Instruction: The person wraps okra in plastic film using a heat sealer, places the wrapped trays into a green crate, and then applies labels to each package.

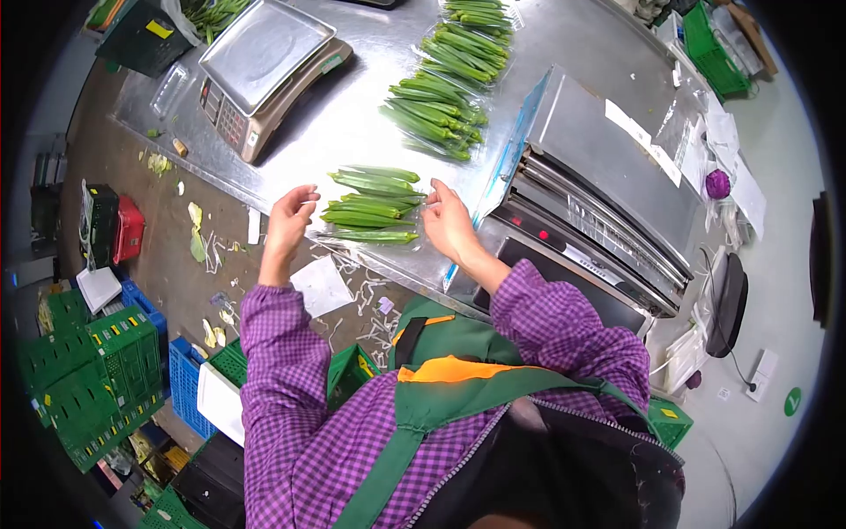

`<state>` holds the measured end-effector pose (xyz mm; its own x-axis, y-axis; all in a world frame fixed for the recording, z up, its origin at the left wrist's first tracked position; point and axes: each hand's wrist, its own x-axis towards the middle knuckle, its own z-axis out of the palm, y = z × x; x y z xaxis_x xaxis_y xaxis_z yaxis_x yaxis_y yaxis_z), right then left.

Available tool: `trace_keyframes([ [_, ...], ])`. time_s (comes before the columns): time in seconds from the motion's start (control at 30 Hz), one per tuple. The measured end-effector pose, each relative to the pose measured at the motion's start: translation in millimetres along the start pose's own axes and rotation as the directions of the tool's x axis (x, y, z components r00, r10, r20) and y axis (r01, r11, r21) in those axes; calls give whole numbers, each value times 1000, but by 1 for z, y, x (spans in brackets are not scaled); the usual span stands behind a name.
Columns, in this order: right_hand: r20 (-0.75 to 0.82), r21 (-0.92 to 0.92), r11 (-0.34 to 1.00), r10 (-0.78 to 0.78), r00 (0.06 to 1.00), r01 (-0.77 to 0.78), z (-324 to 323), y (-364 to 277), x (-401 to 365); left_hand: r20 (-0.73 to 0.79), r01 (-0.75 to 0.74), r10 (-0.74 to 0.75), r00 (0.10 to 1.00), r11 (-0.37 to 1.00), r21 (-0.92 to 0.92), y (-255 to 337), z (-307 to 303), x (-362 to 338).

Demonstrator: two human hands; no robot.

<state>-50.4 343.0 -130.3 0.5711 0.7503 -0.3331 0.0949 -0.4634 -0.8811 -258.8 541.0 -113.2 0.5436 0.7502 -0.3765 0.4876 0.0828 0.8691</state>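
Note:
A pack of okra [370,210], several long green pods under clear film, lies near the front edge of the metal table between my two hands. My left hand [289,220] is just left of it, fingers loosely bent and apart, with nothing visible in them. My right hand [449,222] is at the right edge of the pack, its fingertips close to or touching the film, fingers apart. Farther back, more okra packs [432,115] lie in a row running away from me.
A weighing scale [273,62] stands at the back left of the metal table [291,150]. A wrapping machine [599,185] with rollers is close on my right. Green crates [115,353] stand at lower left. Leaf scraps and paper [322,286] litter the floor.

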Motion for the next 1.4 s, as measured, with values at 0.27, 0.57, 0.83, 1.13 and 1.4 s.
trace_keyframes([
  [0.27,-250,256,927,-211,945,275,-157,-49,-57,149,-224,255,955,955,-197,145,75,-35],
  [0.57,-610,181,966,-36,792,183,-379,52,-86,511,-283,350,786,937,-206,227,334,0],
  [0.83,-595,206,968,9,803,141,-418,108,-89,557,-256,279,782,959,-120,232,395,0],
  [1.13,-653,-254,961,-253,714,108,-406,83,-156,383,-595,493,781,774,216,224,349,-32],
  [1.4,-566,-504,848,-466,681,161,-392,76,-123,487,-813,665,566,548,198,240,403,-37],
])
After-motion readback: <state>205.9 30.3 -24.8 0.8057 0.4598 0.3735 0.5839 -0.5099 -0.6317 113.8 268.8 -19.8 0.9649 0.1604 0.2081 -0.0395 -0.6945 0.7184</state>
